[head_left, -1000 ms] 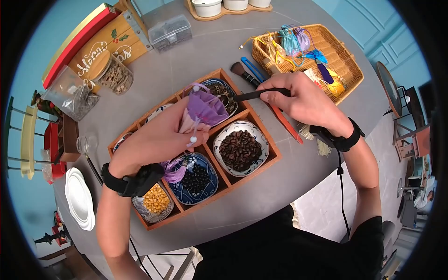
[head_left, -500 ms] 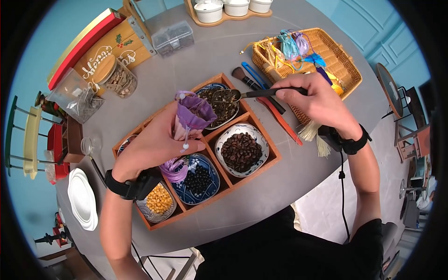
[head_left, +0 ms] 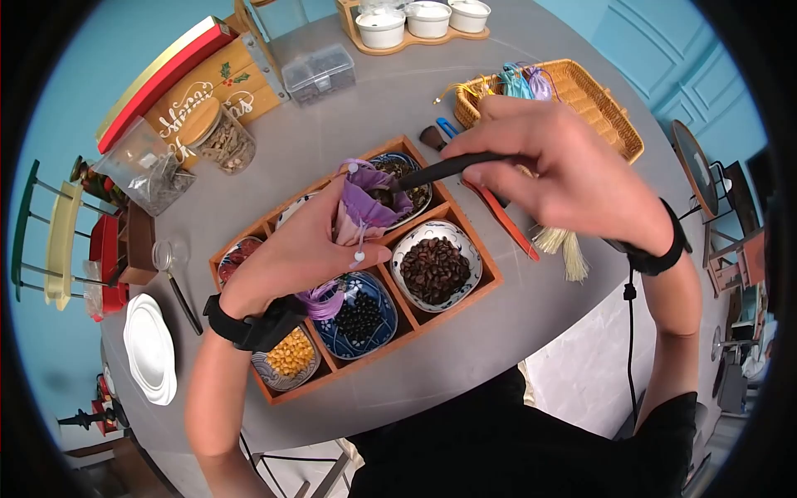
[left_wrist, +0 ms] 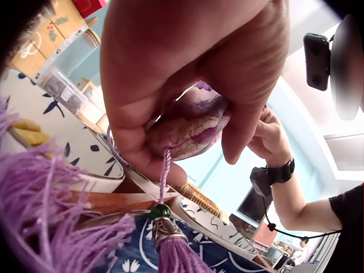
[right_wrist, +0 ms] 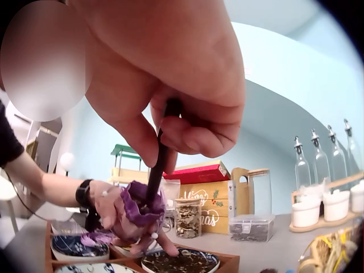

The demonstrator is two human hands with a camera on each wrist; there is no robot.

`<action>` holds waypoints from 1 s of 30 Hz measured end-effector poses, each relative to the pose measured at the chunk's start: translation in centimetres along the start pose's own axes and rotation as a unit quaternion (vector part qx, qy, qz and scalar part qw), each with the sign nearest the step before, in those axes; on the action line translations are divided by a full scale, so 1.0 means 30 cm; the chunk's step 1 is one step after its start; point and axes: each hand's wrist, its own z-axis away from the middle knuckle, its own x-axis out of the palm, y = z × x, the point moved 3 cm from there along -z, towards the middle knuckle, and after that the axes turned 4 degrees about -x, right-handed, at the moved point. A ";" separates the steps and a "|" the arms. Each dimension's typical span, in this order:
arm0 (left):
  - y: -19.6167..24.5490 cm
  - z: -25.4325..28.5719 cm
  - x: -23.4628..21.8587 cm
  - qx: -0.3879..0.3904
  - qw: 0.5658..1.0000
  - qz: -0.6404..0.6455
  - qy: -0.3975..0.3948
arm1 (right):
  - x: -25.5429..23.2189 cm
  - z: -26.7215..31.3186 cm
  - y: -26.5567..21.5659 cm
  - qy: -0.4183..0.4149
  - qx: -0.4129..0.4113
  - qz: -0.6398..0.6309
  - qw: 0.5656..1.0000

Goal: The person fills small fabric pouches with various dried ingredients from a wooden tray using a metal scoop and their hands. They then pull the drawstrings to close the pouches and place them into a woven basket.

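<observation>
My left hand (head_left: 303, 245) holds a small purple drawstring pouch (head_left: 365, 206) with its mouth spread, over the wooden compartment box (head_left: 452, 217). A purple tassel (left_wrist: 179, 256) with a green bead dangles below the pouch in the left wrist view. In my right hand (head_left: 548, 162) is the black handle of a spoon (head_left: 448, 168), pinched between thumb and fingers. The spoon's head dips into the pouch mouth, mostly hidden by the cloth. Behind the pouch sits a bowl of dried dark leaves (right_wrist: 181, 261). Coffee beans (head_left: 434, 270) fill a white patterned bowl nearer me.
Black beans (head_left: 361, 322) and yellow corn kernels (head_left: 290, 354) sit in the box's near bowls. A wicker basket (head_left: 618, 133) with small pouches stands at back right, beside a brush (head_left: 432, 137). White dishes (head_left: 149, 349) and a lidded jar (head_left: 220, 141) are on the left.
The right hand has moved the spoon from the bowl of dried leaves into the pouch's mouth. The left hand keeps hold of the pouch, and the head view has shifted slightly.
</observation>
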 end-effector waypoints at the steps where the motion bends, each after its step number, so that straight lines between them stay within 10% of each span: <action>1: 0.012 0.006 0.002 0.001 1.000 0.000 0.003 | 0.009 -0.004 -0.026 0.004 -0.073 0.056 0.996; 15: 0.041 0.061 0.014 0.007 0.994 0.108 0.017 | -0.058 0.065 -0.090 0.107 -0.125 0.124 0.978; 20: 0.006 0.050 -0.007 0.013 0.990 0.137 0.039 | -0.089 0.134 -0.030 0.175 0.015 0.050 0.983; 27: 0.057 0.171 -0.080 0.106 0.982 0.106 0.113 | 0.095 0.247 0.031 0.011 0.174 -0.145 0.974; 30: 0.087 0.212 -0.110 0.128 0.977 0.111 0.127 | 0.174 0.222 -0.008 -0.035 0.091 -0.157 0.983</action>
